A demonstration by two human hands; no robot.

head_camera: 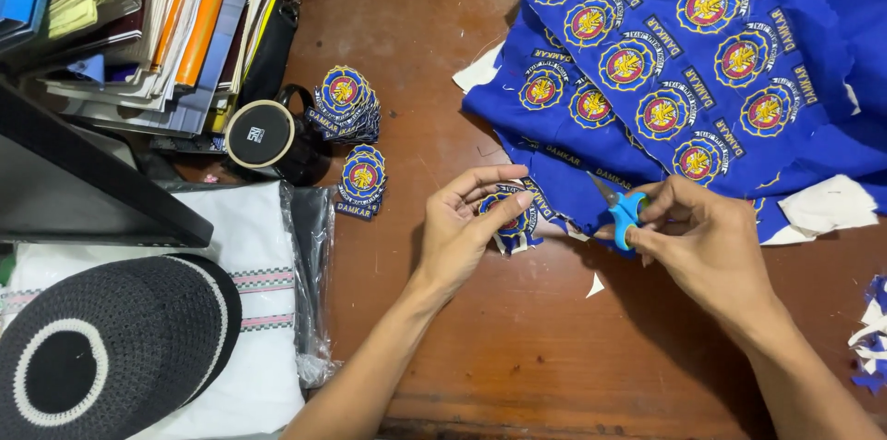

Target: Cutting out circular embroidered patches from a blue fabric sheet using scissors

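You get bright, even light from above, with a soft sheen on the brown surface [517, 348] and faint shadows beneath the forearms. Focus is crisp throughout; the frame's corners bend slightly.

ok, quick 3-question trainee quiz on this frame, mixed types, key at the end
1. Multiple choice: what does the right hand hold? A) a pen B) scissors C) a mug
2. True or false: the left hand holds a round badge at the edge of the blue cloth.
3. Fill in: the cut badge piles lie on the table beside a black ____.

Key
1. B, blue-handled scissors
2. True
3. mug
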